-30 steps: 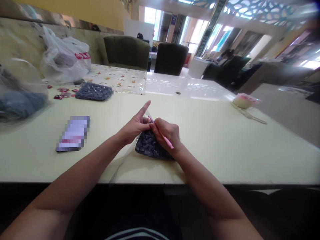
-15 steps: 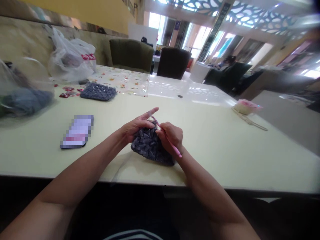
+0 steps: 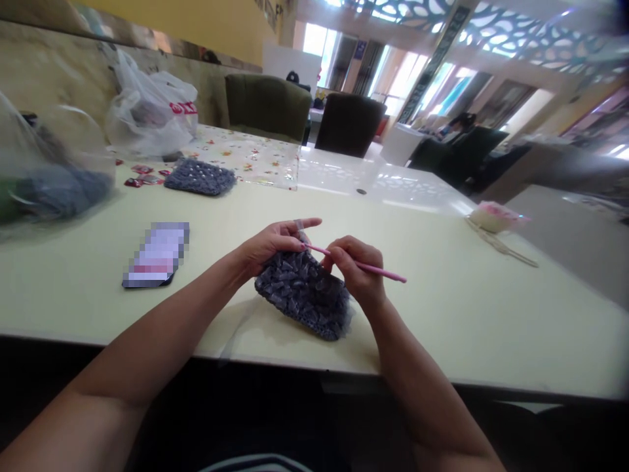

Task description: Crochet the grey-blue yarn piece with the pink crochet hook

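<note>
We see a dark blue-grey crochet piece at the bench's near middle, tilted: roughly rectangular, rounded corners, face shaggy with shiny strips. Left hand: grip clamped on the piece's far-left edge, greyish strand across the index finger. Right hand: grip closed round a slim pink hook.

1. Centre: crocheted piece, dark blue-grey.
2. Centre: slim hook, pink.
3. Left: phone screen, pixelated lavender with 1 pink band.
4. Upper left: flat mat, blue-grey, dotted with pale holes.
5. Upper left: plastic bag, translucent white, red lettering.
6. Above centre: sheet, pale, scattered with red and orange motifs.
7. Right: bundle, cream with pink top.
8. Across the middle: counter, pale yellow.
</note>
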`<move>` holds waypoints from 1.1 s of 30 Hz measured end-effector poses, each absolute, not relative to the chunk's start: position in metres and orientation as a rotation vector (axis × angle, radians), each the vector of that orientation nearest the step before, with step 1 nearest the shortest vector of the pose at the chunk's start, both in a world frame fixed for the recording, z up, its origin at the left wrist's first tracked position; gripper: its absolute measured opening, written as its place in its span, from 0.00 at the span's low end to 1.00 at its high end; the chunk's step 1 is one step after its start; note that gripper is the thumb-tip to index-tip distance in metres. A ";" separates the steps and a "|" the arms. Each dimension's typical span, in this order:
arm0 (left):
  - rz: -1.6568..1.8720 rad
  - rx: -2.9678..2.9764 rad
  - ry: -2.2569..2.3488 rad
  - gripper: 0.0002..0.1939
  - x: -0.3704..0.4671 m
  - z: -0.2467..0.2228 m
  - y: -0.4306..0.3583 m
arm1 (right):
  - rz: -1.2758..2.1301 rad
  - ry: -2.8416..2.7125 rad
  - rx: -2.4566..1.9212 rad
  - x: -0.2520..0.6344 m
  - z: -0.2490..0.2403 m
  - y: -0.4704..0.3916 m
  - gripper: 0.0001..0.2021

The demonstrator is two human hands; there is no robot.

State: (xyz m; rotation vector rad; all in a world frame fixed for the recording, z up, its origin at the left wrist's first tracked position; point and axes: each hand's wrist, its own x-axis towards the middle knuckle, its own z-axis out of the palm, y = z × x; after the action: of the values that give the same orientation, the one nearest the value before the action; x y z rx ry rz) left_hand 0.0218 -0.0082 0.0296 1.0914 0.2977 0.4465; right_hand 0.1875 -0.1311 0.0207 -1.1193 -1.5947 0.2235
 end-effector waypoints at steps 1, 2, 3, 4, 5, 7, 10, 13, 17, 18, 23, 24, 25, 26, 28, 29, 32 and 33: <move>0.443 1.091 0.303 0.38 0.024 0.029 -0.012 | 0.205 -1.606 -1.123 0.188 0.019 -0.129 0.11; 0.443 1.087 0.306 0.38 0.026 0.028 -0.016 | 0.155 -1.632 -1.126 0.188 0.018 -0.127 0.10; 0.446 1.082 0.308 0.37 0.028 0.026 -0.020 | 0.089 -1.668 -1.128 0.188 0.016 -0.125 0.09; 0.456 1.080 0.312 0.37 0.030 0.025 -0.023 | 0.021 -1.708 -1.130 0.188 0.015 -0.123 0.08; 0.474 1.081 0.320 0.37 0.032 0.024 -0.026 | -0.033 -1.747 -1.133 0.188 0.014 -0.122 0.08; 0.513 1.098 0.339 0.36 0.034 0.023 -0.029 | -0.095 -1.792 -1.135 0.188 0.015 -0.120 0.08; 0.526 1.130 0.323 0.32 0.033 0.022 -0.028 | -0.150 -1.764 -1.117 0.187 0.018 -0.121 0.06; 0.541 1.182 0.261 0.21 0.030 0.023 -0.021 | -0.173 -1.677 -1.083 0.187 0.022 -0.125 0.05; 0.551 1.257 0.251 0.19 0.026 0.025 -0.014 | -0.109 -1.635 -1.039 0.186 0.026 -0.127 0.06; 0.531 1.241 0.251 0.21 0.026 0.025 -0.012 | -0.077 -1.634 -1.031 0.187 0.026 -0.128 0.06; 0.503 1.181 0.182 0.29 0.019 0.031 -0.005 | 0.059 -1.663 -0.998 0.189 0.030 -0.128 0.08; 0.511 1.196 0.181 0.29 0.018 0.033 -0.004 | 0.084 -1.690 -0.994 0.191 0.031 -0.128 0.08; 0.519 1.217 0.186 0.29 0.017 0.034 -0.002 | 0.109 -1.722 -0.993 0.192 0.032 -0.128 0.08; 0.528 1.239 0.193 0.29 0.016 0.035 -0.001 | 0.135 -1.756 -1.000 0.194 0.033 -0.128 0.08; 0.549 1.282 0.209 0.30 0.015 0.036 0.000 | 0.177 -1.813 -1.029 0.199 0.035 -0.128 0.09; 0.561 1.301 0.217 0.30 0.015 0.036 -0.001 | 0.190 -1.834 -1.046 0.200 0.037 -0.128 0.09; 0.601 1.360 0.252 0.31 0.015 0.037 -0.003 | 0.207 -1.875 -1.077 0.204 0.041 -0.129 0.10; 0.618 1.384 0.269 0.31 0.015 0.037 -0.004 | 0.201 -1.885 -1.082 0.205 0.042 -0.129 0.10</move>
State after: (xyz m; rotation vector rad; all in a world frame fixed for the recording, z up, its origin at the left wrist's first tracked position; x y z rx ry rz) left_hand 0.0153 -0.0036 0.0369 1.3839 0.2690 0.6180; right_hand 0.2051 -0.1287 0.0416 -1.0819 -1.8850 0.2012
